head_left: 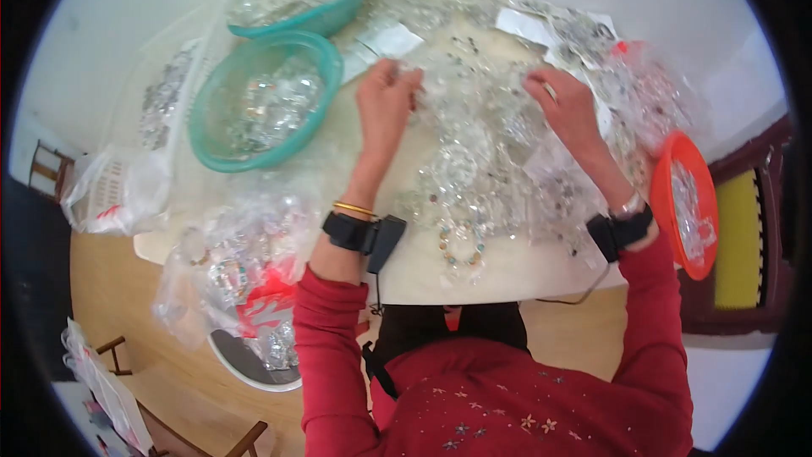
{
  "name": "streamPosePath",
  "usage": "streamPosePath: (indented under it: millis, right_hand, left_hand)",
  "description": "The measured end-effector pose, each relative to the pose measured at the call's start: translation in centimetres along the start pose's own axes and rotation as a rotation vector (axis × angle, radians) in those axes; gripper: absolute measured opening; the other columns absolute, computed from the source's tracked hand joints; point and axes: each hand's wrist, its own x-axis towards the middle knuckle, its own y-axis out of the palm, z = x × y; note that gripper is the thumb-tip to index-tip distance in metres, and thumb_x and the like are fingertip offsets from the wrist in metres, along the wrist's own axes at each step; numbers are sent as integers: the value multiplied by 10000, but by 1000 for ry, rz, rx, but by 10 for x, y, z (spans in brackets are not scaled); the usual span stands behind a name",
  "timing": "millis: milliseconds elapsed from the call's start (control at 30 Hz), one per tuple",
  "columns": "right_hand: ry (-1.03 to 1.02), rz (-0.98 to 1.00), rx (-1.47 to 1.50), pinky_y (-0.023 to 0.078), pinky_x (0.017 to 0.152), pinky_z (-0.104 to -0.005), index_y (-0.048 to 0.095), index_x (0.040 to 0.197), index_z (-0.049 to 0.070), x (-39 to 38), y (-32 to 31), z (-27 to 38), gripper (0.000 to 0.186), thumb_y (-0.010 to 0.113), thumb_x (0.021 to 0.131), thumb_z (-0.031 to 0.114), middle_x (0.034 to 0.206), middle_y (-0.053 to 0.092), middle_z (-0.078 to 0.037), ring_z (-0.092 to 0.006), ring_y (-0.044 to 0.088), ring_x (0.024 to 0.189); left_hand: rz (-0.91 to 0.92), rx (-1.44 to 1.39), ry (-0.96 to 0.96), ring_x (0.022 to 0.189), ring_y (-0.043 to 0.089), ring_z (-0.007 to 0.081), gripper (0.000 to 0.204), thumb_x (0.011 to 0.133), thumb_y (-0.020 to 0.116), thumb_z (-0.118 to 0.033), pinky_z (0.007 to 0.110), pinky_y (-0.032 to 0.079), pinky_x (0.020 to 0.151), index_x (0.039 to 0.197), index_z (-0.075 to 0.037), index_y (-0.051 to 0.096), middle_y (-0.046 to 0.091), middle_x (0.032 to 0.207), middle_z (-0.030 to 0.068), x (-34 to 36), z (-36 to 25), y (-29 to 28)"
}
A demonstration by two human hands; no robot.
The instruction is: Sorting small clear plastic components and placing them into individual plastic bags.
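My left hand is closed in a pinch over the far middle of the white table. Clear plastic shows beside its fingertips, but what they hold cannot be made out. To the right, my right hand also has thumb and fingers pinched together, with anything in them too small to name. Between and below the hands spreads a pile of clear plastic packets with small shiny pieces inside. Near the table's front edge lies a beaded bracelet of coloured round beads.
Left of my hands stands a teal basin of packets, a second teal basin behind it. An orange basin sits at the right edge. Bulging plastic bags lie at front left, white cards farther back. A wooden chair is lower left.
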Motion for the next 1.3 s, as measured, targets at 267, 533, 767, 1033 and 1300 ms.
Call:
streamPosePath:
  millis: [267, 533, 767, 1033, 1300]
  right_hand:
    - [6, 83, -68, 385, 956, -397, 557, 1154, 67, -58, 6, -28, 297, 535, 884, 189, 1136, 579, -134, -302, 500, 1119]
    - [-4, 30, -73, 360, 989, -396, 543, 1190, 74, -56, 13, -26, 321, 524, 891, 187, 1175, 573, -123, -297, 483, 1156]
    - [54, 20, -47, 375, 981, -381, 561, 1184, 81, -64, 14, -35, 317, 539, 885, 185, 1170, 585, -112, -295, 494, 1147]
    - [30, -1, -47, 393, 954, -376, 567, 1163, 68, -62, 14, -35, 318, 543, 878, 208, 1159, 586, -126, -304, 514, 1115]
    - [111, -14, -13, 387, 970, -382, 549, 1190, 60, -60, 17, -35, 350, 562, 868, 195, 1168, 577, -143, -306, 509, 1132]
  left_hand:
    - [125, -135, -227, 493, 503, 121, 96, 851, 599, -105, 255, 412, 458, 805, -27, 567, 587, 675, 59, -19, -46, 26]
    - [-151, -535, 246, 596, 618, 229, 198, 797, 575, 2, 328, 529, 590, 985, 61, 559, 618, 722, 113, 116, -101, -19]
    - [347, 579, 194, 850, 632, 268, 403, 798, 616, -145, 360, 504, 760, 1143, 50, 545, 644, 896, 176, -7, -29, 12]
    - [549, 1055, 580, 1202, 411, 380, 647, 777, 657, -418, 459, 400, 931, 1270, -46, 464, 394, 1320, 229, -125, -8, 17]
    - [778, 1335, 874, 1162, 404, 404, 688, 764, 674, -383, 515, 405, 885, 1306, -65, 392, 386, 1287, 218, -56, -16, 30]
